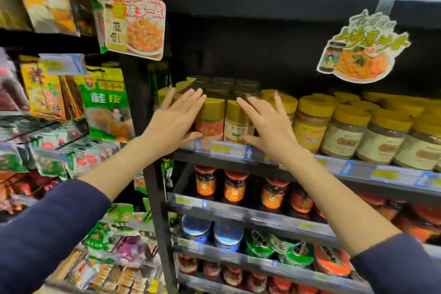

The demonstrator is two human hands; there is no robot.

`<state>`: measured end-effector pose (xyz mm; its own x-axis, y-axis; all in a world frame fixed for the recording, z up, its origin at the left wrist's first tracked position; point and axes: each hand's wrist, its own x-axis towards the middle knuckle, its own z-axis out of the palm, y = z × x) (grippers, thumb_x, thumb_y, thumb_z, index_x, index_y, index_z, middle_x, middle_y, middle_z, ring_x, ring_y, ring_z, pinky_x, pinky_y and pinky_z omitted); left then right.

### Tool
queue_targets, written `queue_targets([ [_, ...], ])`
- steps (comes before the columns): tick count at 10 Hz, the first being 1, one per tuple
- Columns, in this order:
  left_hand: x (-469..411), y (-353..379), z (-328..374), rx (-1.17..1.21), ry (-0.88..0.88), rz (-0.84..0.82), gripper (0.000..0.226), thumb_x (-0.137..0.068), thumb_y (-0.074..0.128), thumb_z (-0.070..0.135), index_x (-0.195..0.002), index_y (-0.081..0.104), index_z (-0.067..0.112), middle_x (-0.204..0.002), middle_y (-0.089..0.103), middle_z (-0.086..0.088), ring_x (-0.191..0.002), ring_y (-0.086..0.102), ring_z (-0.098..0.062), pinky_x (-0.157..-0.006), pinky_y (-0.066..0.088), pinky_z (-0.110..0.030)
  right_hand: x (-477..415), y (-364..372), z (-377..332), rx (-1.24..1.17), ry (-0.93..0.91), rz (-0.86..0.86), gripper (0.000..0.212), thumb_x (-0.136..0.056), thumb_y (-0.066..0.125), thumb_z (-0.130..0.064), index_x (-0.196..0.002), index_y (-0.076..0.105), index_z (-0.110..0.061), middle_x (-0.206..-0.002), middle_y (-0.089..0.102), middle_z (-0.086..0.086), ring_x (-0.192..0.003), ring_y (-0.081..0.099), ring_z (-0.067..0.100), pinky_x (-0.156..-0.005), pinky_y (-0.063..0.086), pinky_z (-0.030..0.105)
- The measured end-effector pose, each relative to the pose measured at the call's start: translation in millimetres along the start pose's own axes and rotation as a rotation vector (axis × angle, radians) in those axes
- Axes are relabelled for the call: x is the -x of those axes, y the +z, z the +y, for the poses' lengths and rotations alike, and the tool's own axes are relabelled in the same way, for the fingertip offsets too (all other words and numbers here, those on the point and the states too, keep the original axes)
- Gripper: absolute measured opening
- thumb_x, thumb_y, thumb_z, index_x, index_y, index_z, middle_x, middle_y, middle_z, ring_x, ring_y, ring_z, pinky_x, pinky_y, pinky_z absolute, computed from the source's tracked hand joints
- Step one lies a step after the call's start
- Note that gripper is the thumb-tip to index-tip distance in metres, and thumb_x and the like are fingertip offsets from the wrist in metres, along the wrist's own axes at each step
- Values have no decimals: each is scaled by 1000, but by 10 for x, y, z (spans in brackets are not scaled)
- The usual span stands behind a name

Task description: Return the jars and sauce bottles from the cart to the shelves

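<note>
Head camera: two gold-lid jars [211, 118] stand at the front of the shelf [334, 165]. The left hand [175, 124] and the right hand [269, 126] lie flat, fingers straight, one against each side of them. Yellow-lid jars [312, 124] stand just beside. Red-lid jars [235, 188] sit below.

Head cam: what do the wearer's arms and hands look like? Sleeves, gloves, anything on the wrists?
The left hand and right hand are both bare, with no gloves. No ring, watch or band shows on either. The left sleeve and right sleeve are plain dark navy knit-looking fabric with no visible markings. They end partway up the forearms, so the wrists and lower forearms are uncovered.
</note>
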<state>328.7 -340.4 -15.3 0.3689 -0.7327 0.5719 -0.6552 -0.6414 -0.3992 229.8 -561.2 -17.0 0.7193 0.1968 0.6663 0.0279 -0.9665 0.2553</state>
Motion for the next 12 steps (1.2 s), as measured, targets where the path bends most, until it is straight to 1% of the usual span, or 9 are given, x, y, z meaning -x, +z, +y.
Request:
queue_targets([
  [1,-18,39,-2,37,0,38,95,-65,81,39,-139,37,0,-141,45,-18,-130,45,-34,-108,19,-54,-16,44,8,66,-18,-15,91,-61,84,-33,-138,42,-10,-130,56,16,-121,52,33,-111,16,53],
  [3,-50,121,-17,111,-13,33,92,-72,75,43,-145,29,9,-146,41,-13,-134,40,-30,-113,15,-51,-34,70,60,108,-52,14,92,-55,87,-36,-133,47,-8,-124,60,15,-117,56,33,-109,17,47],
  [4,-76,164,-12,125,-26,51,93,-67,80,39,-142,34,8,-142,45,-14,-131,43,-31,-113,18,-51,-59,83,81,144,-44,-20,90,-57,86,-36,-133,46,-9,-124,60,14,-117,56,32,-110,18,47],
  [5,-109,199,-8,126,-47,48,92,-65,82,37,-140,37,8,-140,47,-13,-130,45,-30,-113,19,-52,-78,103,82,165,-22,-41,89,-59,85,-36,-133,45,-9,-126,59,14,-118,55,32,-112,18,46],
  [8,-189,222,72,55,-113,4,90,-70,75,44,-142,32,13,-145,43,-8,-133,41,-26,-115,11,-49,-84,121,58,204,-14,-54,87,-57,86,-37,-129,47,-7,-124,60,15,-118,55,33,-111,24,49],
  [9,-191,199,91,41,-118,-28,92,-75,70,45,-146,22,13,-151,33,-7,-139,31,-25,-115,5,-49,-79,99,54,224,-10,-96,89,-61,83,-40,-133,43,-7,-127,57,16,-122,52,34,-112,19,49],
  [10,-163,114,105,30,-108,-47,94,-78,67,47,-148,16,11,-154,26,-9,-142,24,-27,-115,4,-49,-65,13,56,193,-32,-155,92,-71,74,-46,-143,31,-8,-142,44,17,-134,39,33,-115,10,48],
  [11,-116,66,119,69,-93,-26,93,-79,66,47,-148,17,8,-153,26,-12,-142,24,-29,-115,7,-52,-14,-57,73,151,-56,-154,88,-77,66,-49,-145,28,-8,-148,36,17,-138,32,32,-114,14,47],
  [12,-68,17,217,113,-41,50,83,-81,58,49,-145,27,6,-151,31,-14,-139,29,-30,-113,15,-52,177,-130,110,34,-24,-148,78,-81,64,-44,-143,33,-7,-148,35,17,-138,31,32,-114,12,44],
])
